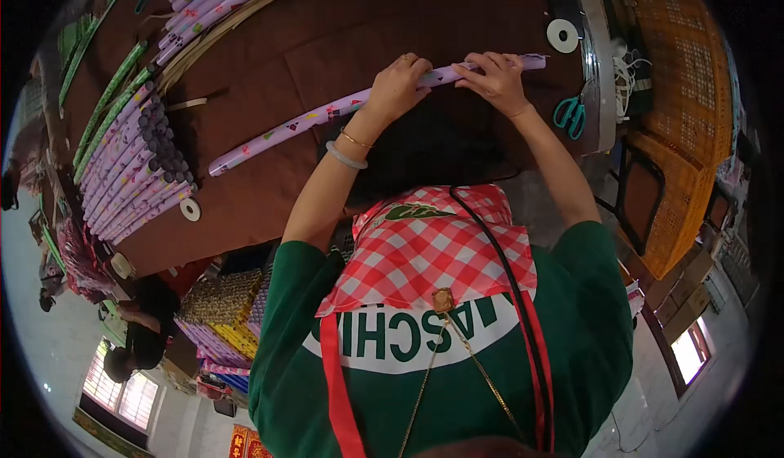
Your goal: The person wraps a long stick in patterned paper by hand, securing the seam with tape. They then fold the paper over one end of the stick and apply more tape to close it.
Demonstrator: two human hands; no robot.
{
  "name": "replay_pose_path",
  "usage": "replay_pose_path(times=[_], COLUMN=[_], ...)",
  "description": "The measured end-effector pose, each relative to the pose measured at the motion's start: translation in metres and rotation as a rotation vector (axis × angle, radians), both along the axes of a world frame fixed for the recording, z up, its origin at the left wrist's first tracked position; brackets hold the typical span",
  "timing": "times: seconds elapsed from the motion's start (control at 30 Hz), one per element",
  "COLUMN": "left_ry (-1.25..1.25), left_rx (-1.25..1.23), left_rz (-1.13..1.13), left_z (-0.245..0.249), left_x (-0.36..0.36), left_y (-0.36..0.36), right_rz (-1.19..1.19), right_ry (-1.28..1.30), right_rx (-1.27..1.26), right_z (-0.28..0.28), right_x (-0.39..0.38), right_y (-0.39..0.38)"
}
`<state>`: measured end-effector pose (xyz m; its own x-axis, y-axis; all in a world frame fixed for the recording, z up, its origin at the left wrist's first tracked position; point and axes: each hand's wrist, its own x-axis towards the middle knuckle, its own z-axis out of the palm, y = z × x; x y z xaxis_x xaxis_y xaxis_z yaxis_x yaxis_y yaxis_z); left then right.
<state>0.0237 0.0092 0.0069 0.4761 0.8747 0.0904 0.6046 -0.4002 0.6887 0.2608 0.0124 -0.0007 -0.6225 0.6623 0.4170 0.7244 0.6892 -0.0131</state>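
A long lilac roll of patterned wrapping paper (304, 121) lies slantwise across the brown table (327, 41). My left hand (398, 88) is closed round the roll near its middle, thumb and fingers bent over it. Further right, my right hand (495, 82) presses on the roll close to its right end, its fingers curled over the top. At that end the paper edge looks slightly loose. Teal-handled scissors (569, 117) lie to the right of my right hand, below a white tape roll (562, 35).
A stack of similar lilac rolls (139, 164) is at the left, with another tape roll (190, 209) beside it. More rolls (220, 0) lie at the back. Green rolls (110, 119) stretch along the left. An orange woven chair (678, 90) stands right of the table. Another person (143, 327) is at lower left.
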Motion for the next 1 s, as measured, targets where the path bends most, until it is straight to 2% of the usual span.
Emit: replay_pose_path(times=[0.23, 0.3, 0.5, 0.73, 0.8, 0.9, 1.0], left_ry=[-0.024, -0.006, -0.029, -0.062, -0.067, -0.075, -0.074], left_rx=[-0.038, -0.045, -0.030, -0.034, -0.035, -0.027, -0.038], left_rz=[0.001, 0.003, 0.007, 0.014, 0.015, 0.006, 0.019], left_z=[0.002, 0.002, 0.000, -0.003, -0.002, -0.001, -0.001], left_x=[-0.001, 0.000, -0.001, -0.003, -0.003, -0.003, -0.003], left_y=[0.002, 0.002, 0.002, 0.003, 0.003, 0.003, 0.004], right_rz=[-0.059, -0.172, -0.034, -0.043, -0.138, -0.030, -0.044], right_ry=[0.136, 0.146, 0.045, 0.139, 0.163, 0.127, 0.156], right_rx=[-0.043, -0.093, -0.112, -0.121, -0.146, -0.145, -0.190], right_z=[-0.010, -0.008, 0.003, -0.010, -0.005, -0.001, -0.009], right_x=[0.003, 0.001, -0.009, -0.007, -0.013, -0.017, -0.013], right_y=[-0.009, -0.009, -0.004, -0.013, -0.012, -0.007, -0.013])
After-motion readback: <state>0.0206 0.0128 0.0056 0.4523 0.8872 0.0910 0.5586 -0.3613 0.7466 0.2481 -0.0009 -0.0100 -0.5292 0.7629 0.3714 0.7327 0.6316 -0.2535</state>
